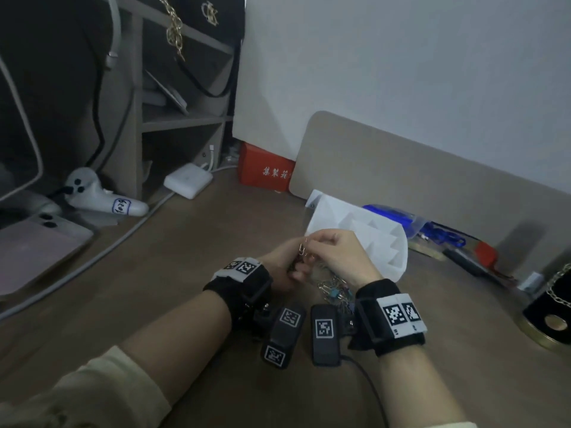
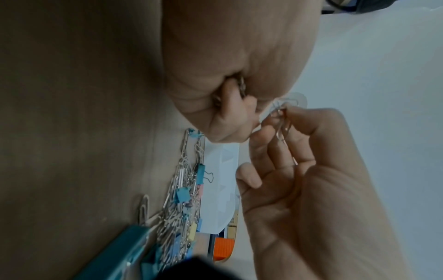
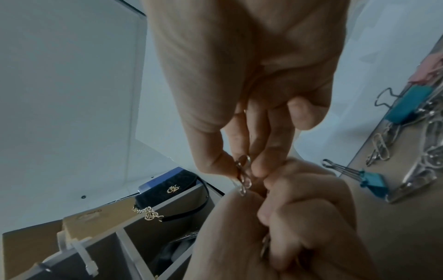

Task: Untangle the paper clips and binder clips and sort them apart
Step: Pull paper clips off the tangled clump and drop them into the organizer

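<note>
My left hand point(image 1: 292, 270) point(image 2: 235, 94) point(image 3: 271, 208) is curled into a fist above the desk and grips a bunch of linked paper clips, mostly hidden inside it. Just above it my right hand point(image 1: 309, 242) point(image 2: 275, 121) point(image 3: 242, 166) pinches a silver paper clip point(image 1: 303, 248) point(image 2: 280, 130) point(image 3: 244, 178) between thumb and fingers; that clip still hooks into the chain from the left fist. Under the hands lies a tangled pile of clips point(image 1: 336, 291) point(image 2: 182, 199) point(image 3: 429, 151), with blue binder clips point(image 2: 183, 195) point(image 3: 405, 109) mixed in.
A white folded tray point(image 1: 370, 239) point(image 2: 220, 180) lies just behind the pile. Two black tagged devices point(image 1: 323, 332) sit in front of my wrists. A black round box with a gold chain point(image 1: 550, 316) stands at the right, with a red box point(image 1: 265, 171), a charger point(image 1: 188, 180) and a phone point(image 1: 40, 248) to the left.
</note>
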Action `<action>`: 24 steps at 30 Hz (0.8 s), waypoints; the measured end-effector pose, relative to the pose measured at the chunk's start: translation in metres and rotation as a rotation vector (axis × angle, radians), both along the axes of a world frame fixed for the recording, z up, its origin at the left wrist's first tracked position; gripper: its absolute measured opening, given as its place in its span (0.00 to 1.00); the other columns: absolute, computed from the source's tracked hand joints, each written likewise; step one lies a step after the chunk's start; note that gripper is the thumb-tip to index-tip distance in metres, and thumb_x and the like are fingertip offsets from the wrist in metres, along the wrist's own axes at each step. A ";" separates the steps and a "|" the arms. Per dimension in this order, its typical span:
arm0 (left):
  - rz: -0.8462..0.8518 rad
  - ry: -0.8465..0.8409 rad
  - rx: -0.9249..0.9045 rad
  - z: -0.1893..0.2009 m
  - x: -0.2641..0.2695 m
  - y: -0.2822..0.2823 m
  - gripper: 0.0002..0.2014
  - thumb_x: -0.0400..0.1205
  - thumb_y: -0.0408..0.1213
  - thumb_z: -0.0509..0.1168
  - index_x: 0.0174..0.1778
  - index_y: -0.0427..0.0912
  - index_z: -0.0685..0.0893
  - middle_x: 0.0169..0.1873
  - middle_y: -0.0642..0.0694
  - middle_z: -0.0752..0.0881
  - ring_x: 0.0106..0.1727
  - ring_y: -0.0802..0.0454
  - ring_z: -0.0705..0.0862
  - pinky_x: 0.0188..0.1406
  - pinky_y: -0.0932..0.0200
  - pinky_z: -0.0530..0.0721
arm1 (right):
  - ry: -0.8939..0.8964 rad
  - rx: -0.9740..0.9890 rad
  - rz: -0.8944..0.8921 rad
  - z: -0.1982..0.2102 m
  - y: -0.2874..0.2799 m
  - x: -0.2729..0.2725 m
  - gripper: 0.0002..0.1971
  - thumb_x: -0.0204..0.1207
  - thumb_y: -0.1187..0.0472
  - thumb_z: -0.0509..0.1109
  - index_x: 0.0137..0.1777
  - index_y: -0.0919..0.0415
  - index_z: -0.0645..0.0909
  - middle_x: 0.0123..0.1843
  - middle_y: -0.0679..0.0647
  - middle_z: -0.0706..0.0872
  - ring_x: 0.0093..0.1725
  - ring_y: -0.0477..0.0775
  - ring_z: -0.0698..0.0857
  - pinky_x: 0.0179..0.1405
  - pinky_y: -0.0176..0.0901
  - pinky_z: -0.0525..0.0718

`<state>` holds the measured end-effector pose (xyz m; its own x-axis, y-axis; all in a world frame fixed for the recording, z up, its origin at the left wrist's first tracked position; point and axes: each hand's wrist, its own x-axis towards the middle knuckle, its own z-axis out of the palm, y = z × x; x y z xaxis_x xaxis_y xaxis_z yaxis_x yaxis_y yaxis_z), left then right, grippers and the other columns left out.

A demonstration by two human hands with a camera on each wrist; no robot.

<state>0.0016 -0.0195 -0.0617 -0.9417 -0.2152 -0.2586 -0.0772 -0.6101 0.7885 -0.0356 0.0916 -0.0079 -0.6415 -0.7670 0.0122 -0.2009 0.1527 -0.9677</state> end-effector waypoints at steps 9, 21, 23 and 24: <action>-0.006 -0.053 0.101 -0.006 0.003 -0.006 0.23 0.82 0.39 0.51 0.19 0.45 0.76 0.18 0.50 0.71 0.12 0.60 0.65 0.11 0.75 0.50 | 0.315 0.124 0.081 -0.012 -0.013 -0.020 0.03 0.72 0.68 0.75 0.43 0.68 0.89 0.28 0.56 0.83 0.29 0.49 0.82 0.33 0.38 0.83; -0.062 -0.068 0.157 -0.006 0.006 -0.006 0.16 0.84 0.44 0.52 0.30 0.44 0.71 0.19 0.52 0.72 0.11 0.62 0.64 0.06 0.72 0.50 | 0.510 0.069 -0.109 -0.018 -0.007 -0.052 0.12 0.77 0.56 0.70 0.40 0.63 0.90 0.36 0.55 0.90 0.31 0.40 0.80 0.36 0.34 0.76; -0.060 -0.072 0.147 -0.004 0.007 -0.005 0.18 0.86 0.44 0.51 0.30 0.45 0.69 0.17 0.53 0.69 0.10 0.62 0.63 0.06 0.72 0.50 | 0.569 0.084 -0.194 -0.017 0.001 -0.064 0.09 0.77 0.58 0.69 0.41 0.58 0.89 0.39 0.50 0.90 0.37 0.39 0.83 0.33 0.29 0.75; -0.061 -0.076 0.144 -0.003 0.007 -0.005 0.18 0.86 0.44 0.51 0.29 0.45 0.69 0.17 0.53 0.68 0.10 0.62 0.62 0.05 0.72 0.50 | 0.582 0.107 -0.217 -0.018 0.005 -0.070 0.08 0.77 0.59 0.69 0.41 0.55 0.88 0.41 0.50 0.90 0.41 0.43 0.85 0.33 0.28 0.76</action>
